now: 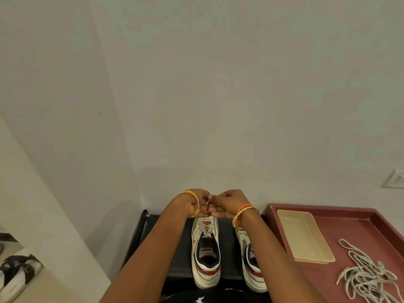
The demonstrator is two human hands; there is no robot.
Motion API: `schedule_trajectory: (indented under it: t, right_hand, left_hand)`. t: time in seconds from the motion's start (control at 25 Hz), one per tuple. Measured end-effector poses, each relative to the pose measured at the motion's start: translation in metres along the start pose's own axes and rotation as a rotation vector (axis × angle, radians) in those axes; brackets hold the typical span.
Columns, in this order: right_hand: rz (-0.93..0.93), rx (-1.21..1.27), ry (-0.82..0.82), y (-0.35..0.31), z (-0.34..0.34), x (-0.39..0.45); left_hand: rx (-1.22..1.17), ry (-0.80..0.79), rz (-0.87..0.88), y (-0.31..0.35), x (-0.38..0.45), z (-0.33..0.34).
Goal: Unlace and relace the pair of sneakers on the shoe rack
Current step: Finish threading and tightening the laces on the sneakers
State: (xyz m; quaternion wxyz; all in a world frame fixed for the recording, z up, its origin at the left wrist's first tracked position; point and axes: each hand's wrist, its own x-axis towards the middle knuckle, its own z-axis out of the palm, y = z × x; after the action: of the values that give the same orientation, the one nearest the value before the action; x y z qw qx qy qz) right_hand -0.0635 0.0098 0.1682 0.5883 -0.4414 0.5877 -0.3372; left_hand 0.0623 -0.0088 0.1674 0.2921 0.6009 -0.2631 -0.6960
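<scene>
Low in the centre of the frame, the left sneaker [206, 252] stands on the dark top of the shoe rack [181, 259], toe toward the wall, heel toward the bottom edge. A grey lace [207, 229] crosses its lower eyelets in a few rows; the upper eyelets near the collar are bare. Just right of it, apart by a narrow gap, the right sneaker [251, 265] stands parallel, partly hidden under the person's forearm, so its lacing cannot be made out.

Above the toe of the left sneaker both hands meet. The left hand [196, 204] and the right hand [227, 204] have their fingers curled in toward each other, and the grip of each seems to pinch a pale lace end [207, 202] between them, though the ends are small and partly covered by fingers. A gold bangle [194, 204] circles the left wrist; gold and orange bangles [243, 214] circle the right.

At the right of the frame lies a dark red tray [371, 224]. In it, toward its upper left, sits an empty-looking cream plastic dish [303, 237], and at lower right a loose grey shoelace pile [367, 278] sprawls in tangled loops. A wall switch plate [394, 179] shows at the right edge. In the lower left corner, a black and white sandal [17, 274] lies on the floor.
</scene>
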Motion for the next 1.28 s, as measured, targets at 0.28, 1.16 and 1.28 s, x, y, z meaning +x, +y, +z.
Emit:
schedule_trajectory:
  t: [0.28,1.16,1.28]
  right_hand:
    - [-0.321,-0.687,0.051,-0.022,-0.01,0.011]
    - [-0.077,-0.486,0.003,-0.016,-0.004,0.035]
    - [-0.118,-0.622,-0.068,-0.02,0.001,0.029]
  left_hand:
    - [0.29,0.0,-0.004,0.007,-0.005,-0.007]
    - [0.743,0.449,0.517,-0.011,0.014,-0.002]
    - [0.191,0.386,0.232,-0.008,0.009,-0.005]
